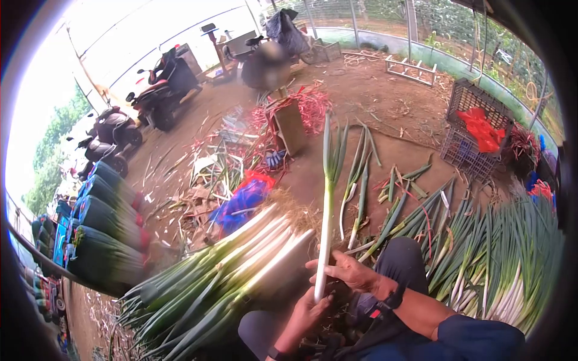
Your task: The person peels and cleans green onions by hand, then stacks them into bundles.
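Note:
Upright in front of me stands one long leek (327, 216), white stalk below and green leaves at the top. My left hand (306, 319) is closed round its lower end. My right hand (352, 274) touches the stalk a little higher, fingers against it, with a dark band on the wrist. Just left of the leek lies a big pile of leeks (241, 259), white ends up and green leaves toward the lower left. The roots at the leek's bottom are hidden by my left hand.
More leeks (506, 259) cover the ground at right. Loose leaves (409, 174) lie ahead. A blue and red bag (244, 201) is beyond the pile. Black crates (472, 147) stand at right, a wooden stand (289, 126) ahead, bundled leeks (108, 228) at left, scooters (159, 90) behind.

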{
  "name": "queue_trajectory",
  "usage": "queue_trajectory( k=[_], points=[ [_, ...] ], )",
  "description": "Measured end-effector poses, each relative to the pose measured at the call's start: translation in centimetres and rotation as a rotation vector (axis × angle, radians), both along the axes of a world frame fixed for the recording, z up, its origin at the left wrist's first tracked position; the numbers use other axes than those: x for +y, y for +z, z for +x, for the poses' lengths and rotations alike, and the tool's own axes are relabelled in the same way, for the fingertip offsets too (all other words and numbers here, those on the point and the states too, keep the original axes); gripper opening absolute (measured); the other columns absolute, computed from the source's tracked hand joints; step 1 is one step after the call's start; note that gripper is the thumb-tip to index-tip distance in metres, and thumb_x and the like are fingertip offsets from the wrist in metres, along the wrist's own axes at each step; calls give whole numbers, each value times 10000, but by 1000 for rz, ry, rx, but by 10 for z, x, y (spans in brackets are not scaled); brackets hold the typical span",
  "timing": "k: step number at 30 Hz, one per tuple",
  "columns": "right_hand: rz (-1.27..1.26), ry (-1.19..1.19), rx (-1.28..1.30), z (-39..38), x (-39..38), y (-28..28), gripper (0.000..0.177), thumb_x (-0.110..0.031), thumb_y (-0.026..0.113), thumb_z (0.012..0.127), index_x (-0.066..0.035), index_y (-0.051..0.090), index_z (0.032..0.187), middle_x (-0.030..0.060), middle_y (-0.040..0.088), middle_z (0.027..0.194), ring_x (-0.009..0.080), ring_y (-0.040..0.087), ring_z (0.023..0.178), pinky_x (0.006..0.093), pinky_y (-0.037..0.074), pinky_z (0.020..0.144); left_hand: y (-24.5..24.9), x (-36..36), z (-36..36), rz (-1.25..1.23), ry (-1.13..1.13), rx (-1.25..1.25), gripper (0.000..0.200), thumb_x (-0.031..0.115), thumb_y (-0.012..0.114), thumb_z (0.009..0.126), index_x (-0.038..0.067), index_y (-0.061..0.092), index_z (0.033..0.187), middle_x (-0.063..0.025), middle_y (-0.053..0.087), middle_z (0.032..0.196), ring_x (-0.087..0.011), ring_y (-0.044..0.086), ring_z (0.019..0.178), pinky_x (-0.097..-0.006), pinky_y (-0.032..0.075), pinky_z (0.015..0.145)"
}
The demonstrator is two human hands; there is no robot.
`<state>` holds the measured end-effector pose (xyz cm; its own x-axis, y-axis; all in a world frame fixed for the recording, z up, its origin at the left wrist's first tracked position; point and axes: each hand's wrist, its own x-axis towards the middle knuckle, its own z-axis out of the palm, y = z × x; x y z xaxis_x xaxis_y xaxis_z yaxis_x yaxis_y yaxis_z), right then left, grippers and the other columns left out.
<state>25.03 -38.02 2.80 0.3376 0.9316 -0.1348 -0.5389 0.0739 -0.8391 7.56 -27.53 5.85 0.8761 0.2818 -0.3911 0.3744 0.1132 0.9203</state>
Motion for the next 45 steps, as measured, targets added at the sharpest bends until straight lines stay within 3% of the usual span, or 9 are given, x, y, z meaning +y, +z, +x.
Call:
queue_trajectory(
  k=[6,10,16,19,22,26,29,38,45],
  points=[
    [63,-34,401,3,8,-1,528,-238,538,1083,-65,349,1544,175,630,1340,299,679,1164,453,577,996,-11,0,-1,109,42,-46,354,214,639,1027,14,591,1316,-27,652,1001,-92,575,867,-280,506,759],
    [-119,-262,-211,-23,39,0,513,-208,573,1076,-45,366,1516,28,571,957,125,609,819,305,554,739,-36,-5,9,275,75,-102,333,213,623,1034,15,558,1294,-38,648,1007,-104,584,864,-288,509,757],
    [-80,216,-457,-10,42,47,466,-269,581,1065,-100,428,1471,18,594,1039,102,587,949,295,522,829,-30,40,-24,607,-83,-324,458,303,690,994,60,566,1362,-192,665,1216,-269,674,1113,-374,527,967],
    [-93,387,-547,-11,54,59,477,-288,565,1066,-106,424,1483,52,601,1091,143,591,976,332,520,876,-9,86,-41,103,303,-233,429,242,617,1018,21,596,1385,-63,636,1279,-171,595,1165,-313,444,1068],
    [141,509,-824,-21,78,53,624,-195,566,1073,-98,279,1619,46,603,1167,156,607,1012,345,526,932,19,126,-60,-16,584,-794,857,691,546,968,121,345,1575,-153,515,1498,-293,577,1273,-495,459,1093],
    [-26,650,-1132,-36,106,49,574,-173,612,980,-160,436,1526,181,651,1167,359,650,1088,425,527,962,43,155,-106,-160,962,-965,542,453,504,1073,191,434,1542,-94,710,1257,-256,696,968,-449,577,912],
    [334,149,-1589,-25,147,24,323,-268,617,953,-192,643,1266,113,646,965,333,651,958,439,508,837,-2,171,-145,-206,1125,-933,479,427,579,1047,150,544,1436,-77,723,1187,-241,672,940,-441,572,879],
    [102,34,-1658,40,175,-68,271,-281,653,955,-250,681,1223,124,641,903,373,633,863,490,495,730,-45,183,-171,-388,1094,-602,438,434,649,1001,117,612,1301,-85,675,1296,-281,634,1193,-538,532,996],
    [-87,46,-1647,52,173,-94,276,-308,671,946,-293,725,1217,75,646,1066,314,592,1098,502,412,1013,-50,173,-166,-454,1150,-309,546,503,592,1029,24,606,1292,-160,727,1170,-322,735,999,-463,632,805]
  ],
)
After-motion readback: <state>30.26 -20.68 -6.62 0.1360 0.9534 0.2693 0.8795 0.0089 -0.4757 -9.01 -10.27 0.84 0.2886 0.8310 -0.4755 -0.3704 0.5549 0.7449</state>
